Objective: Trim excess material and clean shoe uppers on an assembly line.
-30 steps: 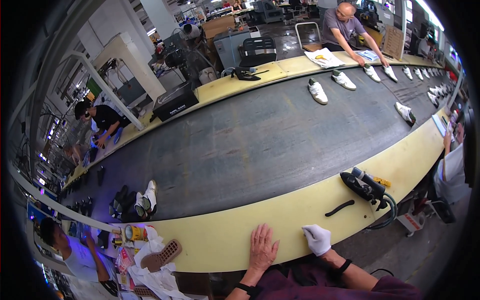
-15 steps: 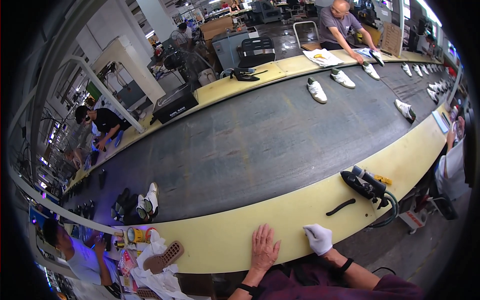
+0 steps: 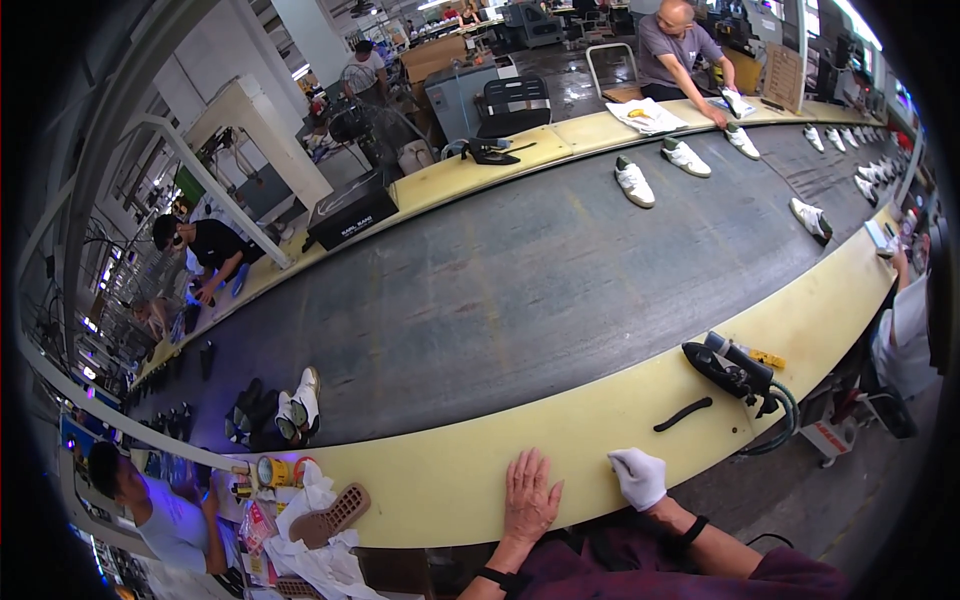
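Observation:
My left hand [image 3: 530,495] is bare and lies flat on the yellow bench edge [image 3: 430,480], fingers stretched out. Beside it, my right hand [image 3: 638,478] wears a white glove; its fingers are curled closed, and nothing shows in them. To the right of that hand, a black curved handle-like piece [image 3: 682,415] lies on the bench. Farther right is a black hand iron [image 3: 722,372] with a hose. Left of my hands, a brown shoe sole [image 3: 333,516] rests on crumpled white paper [image 3: 318,555].
A wide dark conveyor belt [image 3: 470,290] runs beyond the bench. White sneakers [image 3: 634,183] stand on it at the far right; a white pair [image 3: 300,405] and black shoes [image 3: 250,408] are at left. Across it sit a black box [image 3: 352,210] and a person [image 3: 680,50]. Other people work at both sides.
Both my hands stay in place. Across the belt, the person has turned and drawn in the shoe in one hand. At the right edge, another person's hand has shifted with a pale object.

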`<state>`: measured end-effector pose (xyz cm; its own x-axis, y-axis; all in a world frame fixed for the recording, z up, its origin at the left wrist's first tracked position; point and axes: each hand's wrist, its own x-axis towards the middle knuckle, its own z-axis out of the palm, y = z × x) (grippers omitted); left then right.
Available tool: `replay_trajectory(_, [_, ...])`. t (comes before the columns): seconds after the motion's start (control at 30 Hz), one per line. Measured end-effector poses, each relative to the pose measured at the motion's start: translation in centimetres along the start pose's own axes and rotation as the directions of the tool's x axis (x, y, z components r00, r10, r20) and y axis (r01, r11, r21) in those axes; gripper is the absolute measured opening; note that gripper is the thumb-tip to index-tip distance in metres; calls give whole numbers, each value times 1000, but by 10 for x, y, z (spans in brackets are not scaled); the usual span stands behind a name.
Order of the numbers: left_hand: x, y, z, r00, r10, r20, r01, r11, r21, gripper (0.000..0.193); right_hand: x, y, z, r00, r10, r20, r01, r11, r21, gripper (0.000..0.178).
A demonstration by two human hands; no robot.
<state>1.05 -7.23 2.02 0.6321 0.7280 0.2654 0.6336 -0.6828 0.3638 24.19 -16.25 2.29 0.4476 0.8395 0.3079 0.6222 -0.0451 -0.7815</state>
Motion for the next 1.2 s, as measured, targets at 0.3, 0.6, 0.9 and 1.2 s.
replay_trajectory(0.3, [1, 0, 1, 1000, 6, -7, -6, 1000, -8, 61, 0, 0, 0, 1000, -6, -18, 6, 1000, -5, 7])
replay_trajectory(0.6, [-4, -4, 6, 1000, 12, -16, -11, 1000, 10, 61, -3, 3, 3, 1000, -14, -4, 13, 999, -38, 8])
replay_trajectory(0.9, [-10, -13, 15, 999, 34, 8, -35, 999, 21, 60, -6, 9, 9, 999, -38, 11, 39, 997, -69, 12])
replay_trajectory(1.2, [-3, -5, 14, 999, 34, 17, -35, 999, 30, 59, -7, 16, 4, 1000, -7, 1, 7, 998, -56, 13])
